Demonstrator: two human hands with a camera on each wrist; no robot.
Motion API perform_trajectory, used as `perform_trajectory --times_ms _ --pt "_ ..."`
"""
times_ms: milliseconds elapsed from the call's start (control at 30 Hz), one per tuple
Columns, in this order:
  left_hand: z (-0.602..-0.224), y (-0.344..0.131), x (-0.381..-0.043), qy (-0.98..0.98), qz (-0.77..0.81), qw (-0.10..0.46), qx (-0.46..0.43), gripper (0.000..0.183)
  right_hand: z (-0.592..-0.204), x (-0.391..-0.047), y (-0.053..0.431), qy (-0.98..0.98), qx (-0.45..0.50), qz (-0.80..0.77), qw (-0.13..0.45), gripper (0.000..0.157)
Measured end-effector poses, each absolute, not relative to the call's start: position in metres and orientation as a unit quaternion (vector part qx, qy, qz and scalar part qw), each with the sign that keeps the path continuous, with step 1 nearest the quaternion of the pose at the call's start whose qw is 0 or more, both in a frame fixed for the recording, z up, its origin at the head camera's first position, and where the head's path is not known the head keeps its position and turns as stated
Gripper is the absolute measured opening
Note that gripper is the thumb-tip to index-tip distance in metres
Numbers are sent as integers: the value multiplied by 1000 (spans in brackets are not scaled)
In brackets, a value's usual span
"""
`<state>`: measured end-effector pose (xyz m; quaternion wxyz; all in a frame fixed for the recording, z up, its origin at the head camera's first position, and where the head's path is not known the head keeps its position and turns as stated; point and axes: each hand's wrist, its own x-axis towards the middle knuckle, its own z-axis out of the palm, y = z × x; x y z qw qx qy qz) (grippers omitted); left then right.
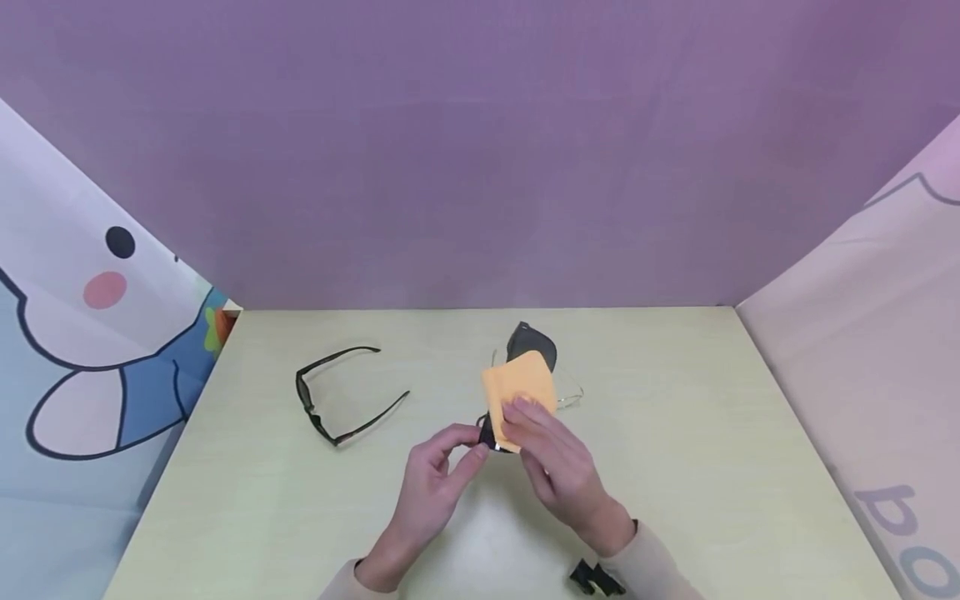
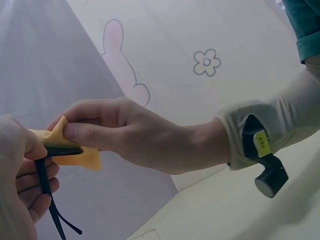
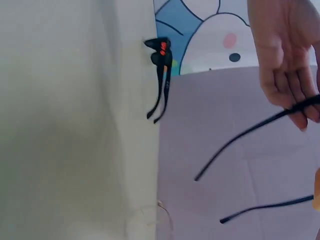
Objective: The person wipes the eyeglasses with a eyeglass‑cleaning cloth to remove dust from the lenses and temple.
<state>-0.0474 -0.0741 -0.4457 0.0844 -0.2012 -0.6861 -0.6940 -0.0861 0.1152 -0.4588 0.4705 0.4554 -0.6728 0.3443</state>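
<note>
My left hand (image 1: pixel 431 479) pinches one end of a pair of black sunglasses (image 1: pixel 487 432) between thumb and fingers. An orange cloth (image 1: pixel 517 383) covers the middle of them, and a dark lens shows past its far edge. In the left wrist view, my right hand (image 2: pixel 125 127) pinches the cloth (image 2: pixel 90 157) with thumb and fingers, right against the black frame (image 2: pixel 65 150). Both temples (image 3: pixel 245 134) are unfolded and point away from the left hand (image 3: pixel 287 65) in the right wrist view.
A second pair of black sunglasses (image 1: pixel 306 393) lies on the table (image 1: pixel 720 450) at the left, temples spread. Thin wire-framed glasses (image 1: pixel 572 398) lie behind the cloth, partly hidden. A purple wall (image 1: pixel 480 167) stands at the back, with printed cloth on both sides.
</note>
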Motion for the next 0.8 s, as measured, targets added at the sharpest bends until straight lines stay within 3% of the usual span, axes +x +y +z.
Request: perform_trajectory --times_ms 267,533,800 --pt "-449 -77 -48 -694 -693 80 -178 16 -466 -70 115 -679 497 300 450 20" --pt "-448 -75 -46 -691 -697 74 -180 13 -463 -86 122 -677 452 358 458 23" --pt "-447 -79 -48 -691 -697 83 -171 13 -471 -69 116 -668 484 346 448 20"
